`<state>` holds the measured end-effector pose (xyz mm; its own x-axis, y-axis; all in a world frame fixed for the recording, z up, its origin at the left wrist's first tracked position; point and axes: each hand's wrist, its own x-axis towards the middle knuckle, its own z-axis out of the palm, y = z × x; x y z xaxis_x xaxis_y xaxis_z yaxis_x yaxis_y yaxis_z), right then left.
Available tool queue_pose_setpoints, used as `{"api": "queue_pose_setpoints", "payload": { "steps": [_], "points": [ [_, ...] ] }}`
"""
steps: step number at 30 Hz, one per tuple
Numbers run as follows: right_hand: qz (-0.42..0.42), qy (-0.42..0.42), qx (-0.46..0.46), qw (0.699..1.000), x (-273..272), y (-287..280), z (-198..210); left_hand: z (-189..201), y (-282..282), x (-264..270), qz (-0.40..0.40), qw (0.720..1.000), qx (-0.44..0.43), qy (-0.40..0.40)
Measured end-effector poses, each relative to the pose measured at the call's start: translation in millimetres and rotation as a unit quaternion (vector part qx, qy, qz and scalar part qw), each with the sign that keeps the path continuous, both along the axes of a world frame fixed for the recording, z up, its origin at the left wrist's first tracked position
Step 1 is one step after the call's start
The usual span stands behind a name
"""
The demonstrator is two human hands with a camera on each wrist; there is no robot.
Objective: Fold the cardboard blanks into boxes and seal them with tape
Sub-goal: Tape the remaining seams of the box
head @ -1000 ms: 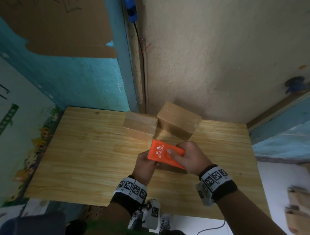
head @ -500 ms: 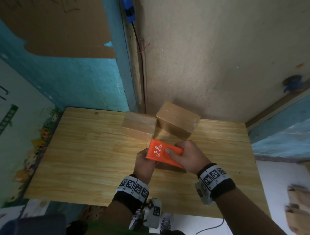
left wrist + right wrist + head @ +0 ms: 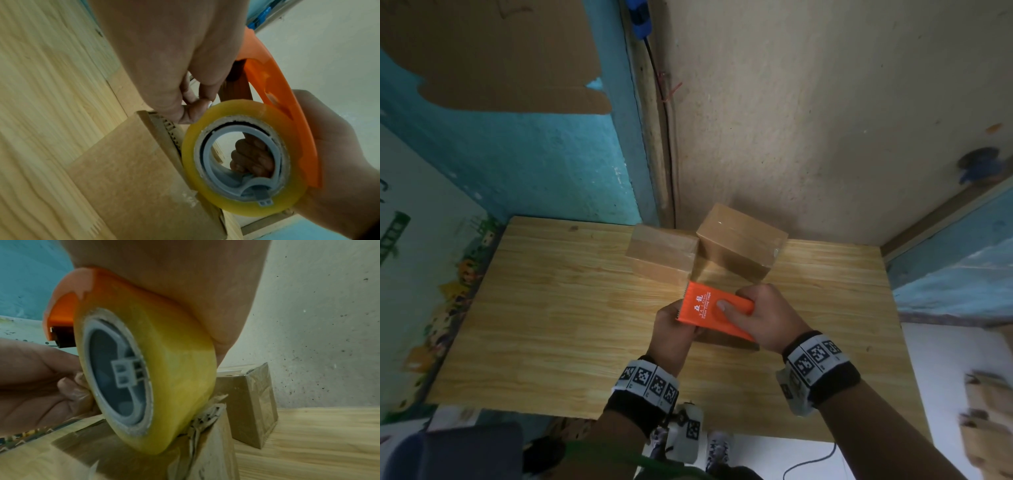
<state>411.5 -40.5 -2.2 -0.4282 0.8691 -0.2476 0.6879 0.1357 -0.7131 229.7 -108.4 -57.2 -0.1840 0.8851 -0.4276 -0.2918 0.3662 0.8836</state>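
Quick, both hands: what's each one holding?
Left hand: fingers pinching at the box edge under the dispenser.
Right hand: gripping the orange tape dispenser.

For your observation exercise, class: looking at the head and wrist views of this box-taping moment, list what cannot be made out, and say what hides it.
- Box being taped: in the head view, almost wholly hidden under the orange tape dispenser and both hands.
- Left hand: fingertips hidden behind the dispenser in the head view; its grip is unclear.
- Cardboard pieces at the right edge: blurred and cut off.
- Tape end: not visible in any view.
- Blue object on the wall: too blurred to identify.
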Motion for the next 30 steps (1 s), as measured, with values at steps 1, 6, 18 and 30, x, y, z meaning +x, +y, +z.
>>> {"api": "queue_pose_setpoints", "payload": {
  "steps": [1, 6, 18, 30],
  "points": [
    [0.001, -0.001, -0.003, 1.000, 0.2, -0.4, 0.6, 0.6, 0.3, -0.6, -0.001, 1.000, 0.000, 0.000],
    [0.002, 0.008, 0.002, 1.000, -1.4, 0.0, 0.8, 10.0, 5.4, 3.7, -0.020, 1.000, 0.001, -0.016],
    [0.003, 0.007, -0.007, 1.000, 0.0, -0.8, -0.1, -3.8, -2.8, -4.2, 0.030, 0.988, 0.033, -0.149],
    [0.037, -0.008, 0.016, 0.999, -4.4, -3.8, 2.9, 1.4, 0.9, 0.2, -0.011, 1.000, 0.010, 0.002]
  ]
}}
